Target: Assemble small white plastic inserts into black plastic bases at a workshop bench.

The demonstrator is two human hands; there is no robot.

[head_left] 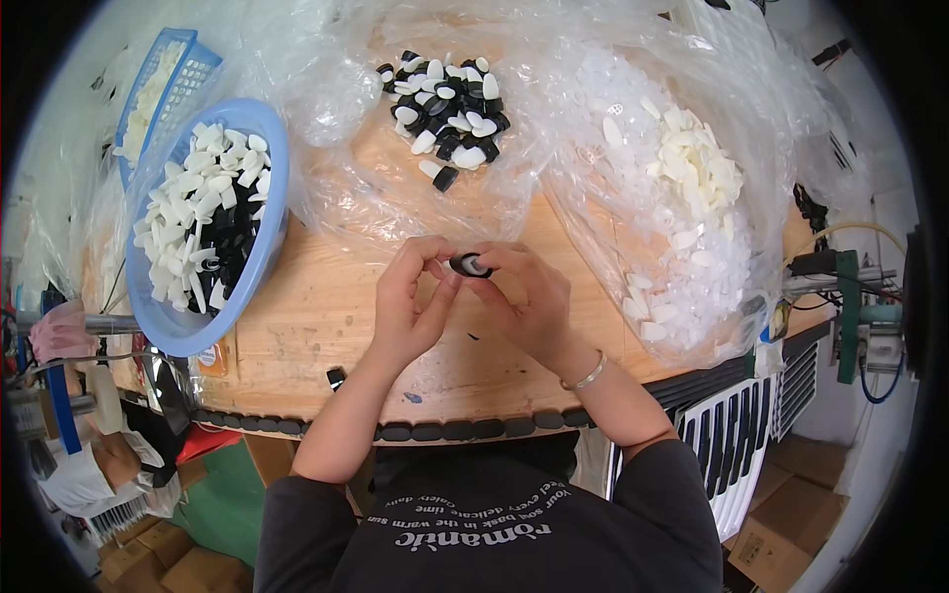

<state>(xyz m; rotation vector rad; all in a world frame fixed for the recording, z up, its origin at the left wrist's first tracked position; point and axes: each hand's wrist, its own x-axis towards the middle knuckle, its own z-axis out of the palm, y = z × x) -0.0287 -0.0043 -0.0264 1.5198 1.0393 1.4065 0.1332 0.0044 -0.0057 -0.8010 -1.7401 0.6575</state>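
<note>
Above the middle of the wooden table [297, 336], both hands hold one small black cap with a whitish inner piece [474, 265]. My left hand [410, 296] pinches it from the left, thumb and fingers together. From the other side, the thumb and fingers of my right hand [529, 296] close on its black rim. Fingertips hide part of it. Farther back lies a pile of black caps with white oval tips [450, 109]. One similar piece [445, 178] rests at the pile's near edge. A lone black cap [336, 379] lies beside my left forearm.
At left, a blue basin [277, 212] holds white pieces and black caps; a blue basket [201, 67] with pale pieces stands behind it. Clear plastic sheeting [336, 188] covers the back. On the right, a clear bag [593, 232] bears translucent and cream pieces. Black padding [425, 432] lines the near edge.
</note>
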